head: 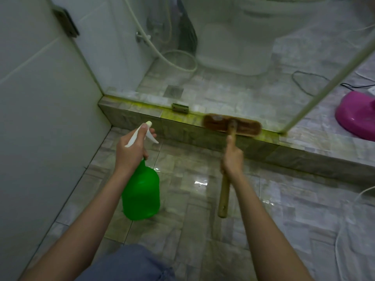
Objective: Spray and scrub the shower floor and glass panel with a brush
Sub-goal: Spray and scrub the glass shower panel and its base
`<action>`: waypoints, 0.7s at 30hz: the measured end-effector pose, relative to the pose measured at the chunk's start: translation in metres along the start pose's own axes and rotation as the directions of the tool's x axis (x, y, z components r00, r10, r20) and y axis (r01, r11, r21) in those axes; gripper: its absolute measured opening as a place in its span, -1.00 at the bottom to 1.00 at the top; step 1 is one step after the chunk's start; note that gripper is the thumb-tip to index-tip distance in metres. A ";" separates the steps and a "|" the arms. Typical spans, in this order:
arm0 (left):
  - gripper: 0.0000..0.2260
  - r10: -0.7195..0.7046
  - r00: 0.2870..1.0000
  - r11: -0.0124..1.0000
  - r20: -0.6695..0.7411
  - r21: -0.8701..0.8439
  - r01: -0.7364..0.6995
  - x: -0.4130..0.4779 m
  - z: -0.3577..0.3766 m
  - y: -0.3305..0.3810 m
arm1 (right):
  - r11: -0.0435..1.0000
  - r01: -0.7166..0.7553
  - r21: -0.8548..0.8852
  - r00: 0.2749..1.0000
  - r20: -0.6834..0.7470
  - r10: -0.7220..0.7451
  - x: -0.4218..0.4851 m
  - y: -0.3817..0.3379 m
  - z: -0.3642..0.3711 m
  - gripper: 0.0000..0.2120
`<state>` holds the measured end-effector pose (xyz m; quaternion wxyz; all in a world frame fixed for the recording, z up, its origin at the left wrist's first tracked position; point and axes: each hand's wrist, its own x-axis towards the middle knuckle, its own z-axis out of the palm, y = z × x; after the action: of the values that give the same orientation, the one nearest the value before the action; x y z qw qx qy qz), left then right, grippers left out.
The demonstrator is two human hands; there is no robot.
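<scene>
Since the brush head [232,125] lies flat on top of the tiled curb [132,118], right at the foot of the glass panel [324,78], I'd guess the next scrub has to run sideways along that edge. The head's long axis goes left-right along the curb, and the wooden handle [224,191] comes straight back toward the person, crossing it like a T.

My read is the right hand [232,159] does the work. It's wrapped tight round the handle with the thumb along the top, and the head is dead ahead of it. The left hand [132,151] is off to the left, fingers curled round the white sprayer of a green spray bottle [141,193], nozzle aimed at the curb.

The bristles look brown and worn. Yellow-green cleaner [178,116] streaks the curb top, and the shower floor [192,185] is wet and shiny.
</scene>
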<state>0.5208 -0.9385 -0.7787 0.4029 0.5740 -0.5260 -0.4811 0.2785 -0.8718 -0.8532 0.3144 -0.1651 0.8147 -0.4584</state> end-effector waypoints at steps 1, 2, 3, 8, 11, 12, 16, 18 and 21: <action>-0.80 -0.004 1.000 1.000 -0.016 -0.001 0.004 0.001 -0.005 -0.001 | 0.998 -0.043 0.044 0.997 -0.060 0.046 0.002 0.003 -0.009 -0.43; -0.81 -0.006 1.000 1.000 -0.027 0.006 0.006 0.002 -0.009 -0.001 | 0.995 -0.063 0.076 0.991 -0.114 0.071 0.002 0.003 -0.012 -0.43; -0.81 -0.005 0.999 1.000 -0.035 0.022 0.006 0.003 -0.014 -0.001 | 0.994 -0.062 0.084 0.987 -0.144 0.074 0.000 0.000 -0.006 -0.43; -0.81 -0.002 0.995 0.999 -0.098 0.039 0.006 0.007 -0.035 0.000 | 0.999 0.009 0.035 0.983 0.185 -0.015 -0.046 -0.054 0.110 -0.48; -0.78 -0.005 0.990 1.000 -0.138 0.015 0.007 0.013 -0.050 -0.003 | 0.997 0.041 0.070 0.978 0.203 -0.054 -0.052 -0.055 0.131 -0.49; -0.77 -0.013 0.989 1.000 -0.147 0.005 0.014 0.016 -0.054 -0.005 | 0.997 0.059 0.051 0.983 0.170 -0.067 -0.046 -0.045 0.122 -0.48; -0.79 -0.038 0.986 0.999 -0.163 -0.042 0.031 0.022 -0.066 -0.015 | 0.997 0.028 0.076 0.999 -0.048 -0.025 -0.026 -0.025 0.080 -0.45; -0.80 -0.034 0.986 0.999 -0.166 -0.024 0.031 0.023 -0.071 -0.017 | 0.993 0.020 0.117 0.996 -0.083 -0.010 -0.032 -0.031 0.090 -0.46; -0.74 -0.026 0.981 1.000 -0.193 -0.003 0.026 0.025 -0.080 -0.020 | 0.983 0.012 0.182 0.998 -0.062 0.000 -0.049 -0.040 0.128 -0.48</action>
<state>0.6026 -0.9645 -0.7846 0.4460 0.6248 -0.4768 -0.4284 0.3995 -0.9479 -0.8505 0.3017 -0.1238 0.7781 -0.5369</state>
